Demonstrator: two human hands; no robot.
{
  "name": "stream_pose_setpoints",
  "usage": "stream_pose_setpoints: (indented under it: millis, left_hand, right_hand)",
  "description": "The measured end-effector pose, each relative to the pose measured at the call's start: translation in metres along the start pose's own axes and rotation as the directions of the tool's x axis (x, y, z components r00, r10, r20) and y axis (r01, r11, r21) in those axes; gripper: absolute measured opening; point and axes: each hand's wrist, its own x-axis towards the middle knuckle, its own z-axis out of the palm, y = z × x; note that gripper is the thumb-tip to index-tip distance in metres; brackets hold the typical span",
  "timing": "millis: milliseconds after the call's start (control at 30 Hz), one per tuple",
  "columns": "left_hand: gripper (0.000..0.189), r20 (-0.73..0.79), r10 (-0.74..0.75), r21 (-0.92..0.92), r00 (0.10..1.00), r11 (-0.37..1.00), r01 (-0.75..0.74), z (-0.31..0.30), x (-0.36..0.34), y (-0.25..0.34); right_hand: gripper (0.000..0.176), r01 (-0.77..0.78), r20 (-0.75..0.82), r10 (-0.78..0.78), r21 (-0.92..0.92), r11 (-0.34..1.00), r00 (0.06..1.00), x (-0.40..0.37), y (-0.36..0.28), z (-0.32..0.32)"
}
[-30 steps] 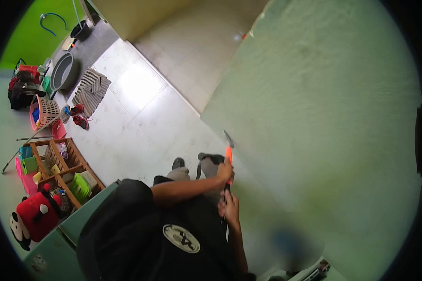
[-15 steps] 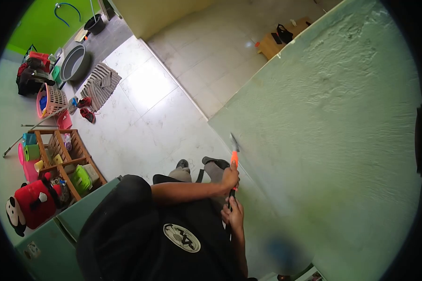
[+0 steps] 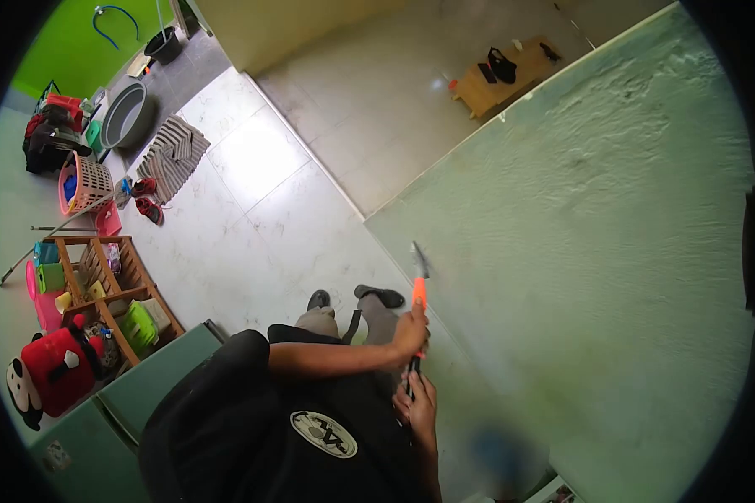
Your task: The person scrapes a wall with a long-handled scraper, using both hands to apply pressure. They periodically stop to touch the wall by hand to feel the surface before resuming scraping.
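Both hands grip one long hand tool with an orange and black handle (image 3: 419,291) and a grey metal head (image 3: 419,260). My left hand (image 3: 410,334) is closed around the handle just below its orange part. Lower down, my right hand (image 3: 420,404) wraps the black end, close to my dark shirt. The metal head points away from me and overlaps the lower edge of the pale green wall (image 3: 579,277), where a small dark shadow lies beside it. Rough, ridged patches mark the wall's surface.
On the left stand a wooden rack (image 3: 134,277) with plastic boxes, a red plush toy (image 3: 54,377) and a green cabinet (image 3: 155,373). Farther off are a pink basket (image 3: 88,183), grey tub (image 3: 128,116), striped mat (image 3: 174,155) and red shoes (image 3: 148,210). Beyond the wall's edge is a low wooden table (image 3: 520,75).
The view has shifted slightly, with the floor items sliding a little left. Hands and tool keep nearly the same place, with the metal head a touch lower in the view; the grip is unchanged.
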Motion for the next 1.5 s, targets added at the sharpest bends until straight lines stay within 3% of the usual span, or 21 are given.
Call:
stream_pose_setpoints:
  millis: [33, 67, 167, 200, 333, 467, 600, 700, 767, 833, 967, 1067, 1100, 1167, 1200, 1267, 1300, 1367, 1433, 1500]
  left_hand:
    - [0.070, 0.092, -0.035, -0.054, 0.995, 0.998, 0.040, 0.005, -0.020, 0.006]
    - [0.069, 0.065, -0.038, -0.055, 0.997, 0.998, 0.042, 0.007, -0.022, 0.006]
    - [0.067, 0.000, 0.076, -0.002, 0.997, 0.997, -0.076, -0.003, 0.012, -0.007]
    - [0.067, 0.007, 0.068, -0.001, 0.998, 0.998, -0.068, -0.008, 0.021, -0.010]
    - [0.069, 0.188, -0.003, -0.053, 0.982, 0.999, 0.014, -0.002, -0.040, 0.007]
    - [0.067, 0.112, 0.114, 0.063, 0.987, 0.991, -0.121, -0.015, -0.006, -0.006]
    - [0.071, 0.155, 0.046, -0.014, 0.987, 0.999, -0.044, -0.010, -0.016, 0.004]
    - [0.070, 0.106, 0.160, -0.002, 0.981, 0.987, -0.161, -0.004, 0.003, -0.011]
    - [0.069, 0.018, 0.149, -0.027, 0.989, 0.988, -0.149, -0.013, 0.063, -0.015]
    - [0.068, 0.126, -0.013, -0.114, 0.992, 0.993, 0.028, -0.036, 0.084, -0.009]
    - [0.067, 0.265, 0.074, -0.015, 0.961, 0.997, -0.072, -0.069, 0.037, -0.012]
    - [0.059, 0.329, 0.103, 0.125, 0.939, 0.980, -0.151, -0.082, 0.014, -0.041]
    - [0.050, 0.334, 0.046, 0.239, 0.941, 0.962, -0.131, -0.087, -0.004, -0.044]
    - [0.049, 0.544, -0.015, 0.415, 0.839, 0.873, -0.254, -0.103, 0.002, -0.072]
    - [0.049, 0.553, -0.031, 0.494, 0.833, 0.817, -0.297, -0.109, 0.007, -0.076]
    - [0.051, 0.561, -0.069, 0.631, 0.825, 0.681, -0.373, -0.117, 0.021, -0.087]
    - [0.058, 0.533, 0.082, 0.646, 0.842, 0.603, -0.467, -0.120, 0.040, -0.097]
    - [0.058, 0.429, 0.213, 0.611, 0.878, 0.647, -0.456, -0.112, 0.049, -0.078]
    - [0.055, 0.430, 0.403, 0.481, 0.808, 0.656, -0.582, -0.097, 0.069, -0.053]
    - [0.065, 0.459, 0.370, 0.404, 0.808, 0.723, -0.561, -0.078, 0.065, -0.008]
  right_hand:
    - [0.030, 0.056, 0.025, -0.055, -0.004, 0.998, 0.998, -0.018, -0.004, 0.000]
    - [0.029, -0.027, -0.013, 0.028, 0.052, 0.998, 1.000, -0.025, -0.018, 0.008]
    - [0.028, -0.074, -0.071, 0.070, -0.049, 0.996, 0.995, 0.004, -0.005, 0.007]
    - [0.028, -0.015, -0.038, 0.014, -0.032, 0.999, 0.999, 0.013, 0.005, 0.006]
    - [0.029, 0.054, -0.038, -0.054, 0.014, 0.998, 0.998, -0.041, 0.000, 0.020]
    - [0.029, 0.009, -0.058, -0.009, 0.009, 1.000, 0.998, -0.002, 0.031, 0.009]
    - [0.032, 0.031, -0.045, -0.028, 0.077, 0.997, 0.999, -0.023, 0.012, 0.022]
    - [0.035, 0.064, -0.102, -0.067, -0.040, 0.997, 0.992, -0.010, 0.014, 0.009]
    - [0.038, 0.000, -0.046, -0.007, -0.148, 0.989, 0.999, 0.044, 0.016, -0.008]
    - [0.038, 0.010, -0.045, -0.013, -0.065, 0.998, 0.999, 0.070, 0.033, 0.007]
    - [0.034, 0.092, 0.004, -0.092, -0.021, 0.996, 0.996, 0.027, 0.061, 0.032]
    - [0.027, 0.014, -0.145, -0.054, -0.266, 0.964, 0.988, 0.019, 0.102, 0.020]
    - [0.025, 0.061, -0.195, -0.121, -0.292, 0.954, 0.973, 0.017, 0.119, 0.017]
    - [0.022, 0.137, -0.288, -0.247, -0.354, 0.925, 0.925, 0.011, 0.157, 0.010]
    - [0.021, 0.162, -0.354, -0.270, -0.307, 0.938, 0.895, 0.008, 0.175, 0.005]
    - [0.025, 0.305, -0.397, -0.597, -0.589, 0.748, 0.698, 0.013, 0.222, -0.024]
    - [0.026, 0.334, -0.370, -0.737, -0.715, 0.615, 0.566, 0.020, 0.254, -0.043]
    - [0.031, 0.181, -0.534, -0.582, -0.622, 0.762, 0.614, 0.022, 0.305, -0.080]
    - [0.031, 0.036, -0.663, -0.350, -0.438, 0.898, 0.662, 0.011, 0.325, -0.091]
    - [0.031, 0.019, -0.699, -0.190, -0.244, 0.969, 0.690, -0.019, 0.315, -0.072]
